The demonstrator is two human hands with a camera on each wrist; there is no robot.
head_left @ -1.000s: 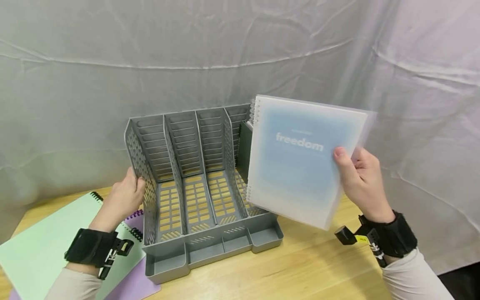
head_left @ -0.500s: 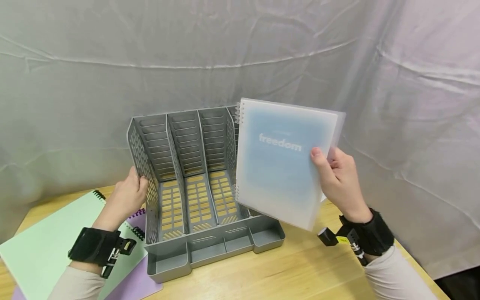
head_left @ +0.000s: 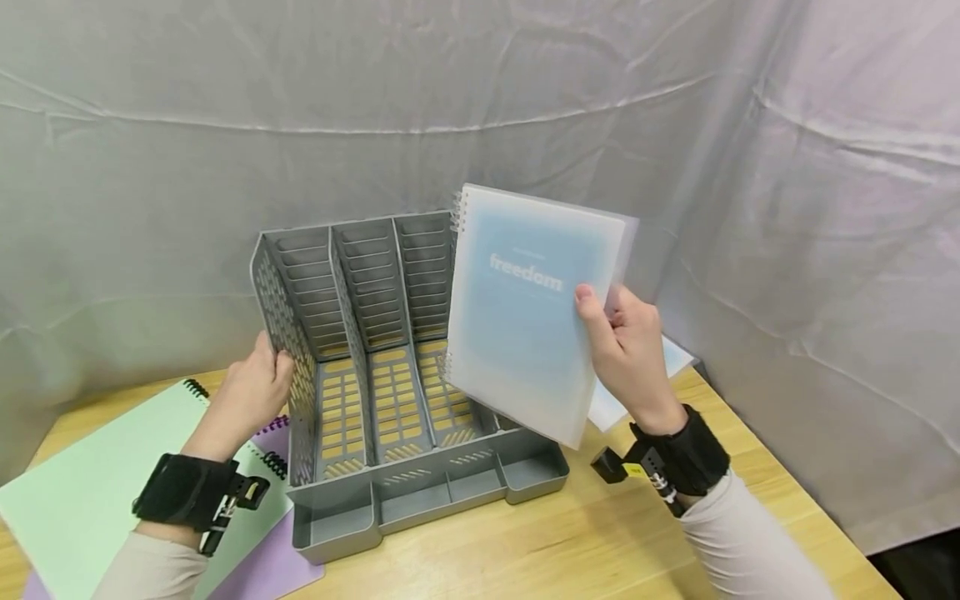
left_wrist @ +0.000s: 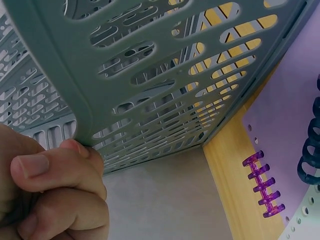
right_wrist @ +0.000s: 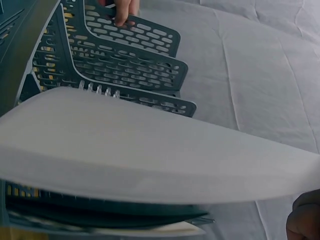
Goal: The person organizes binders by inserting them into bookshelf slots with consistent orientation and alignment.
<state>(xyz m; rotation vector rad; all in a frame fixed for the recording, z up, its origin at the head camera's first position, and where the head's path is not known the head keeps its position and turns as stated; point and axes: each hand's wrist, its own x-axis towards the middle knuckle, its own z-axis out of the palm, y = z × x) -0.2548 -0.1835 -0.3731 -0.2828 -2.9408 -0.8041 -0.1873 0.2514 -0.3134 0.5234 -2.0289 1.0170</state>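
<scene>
A grey file organizer (head_left: 408, 477) with upright dividers and a front tray stands on the table. My left hand (head_left: 251, 396) grips the front edge of its left side panel (left_wrist: 150, 90), fingers curled at that edge in the left wrist view. A spiral notebook (head_left: 517, 333) with a translucent cover, blue front and the word "freedom" is pinched at its right edge by my right hand (head_left: 630, 358), thumb in front. Held upright and slightly tilted, it hides the organizer's right compartments. In the right wrist view, its pale side (right_wrist: 160, 155) is before the dividers.
Left of the organizer, a mint green spiral notebook (head_left: 97, 492) lies over a purple one (head_left: 273, 567). Behind my right hand, a blue-and-white item (head_left: 677, 357) lies on the wooden table (head_left: 750, 500). A dark green notebook (right_wrist: 115, 215) shows at the organizer's right side. Grey cloth hangs behind.
My right hand has carried the spiral notebook leftward across the organizer's right side, uncovering the blue-and-white item on the table. The left hand keeps its grip on the side panel.
</scene>
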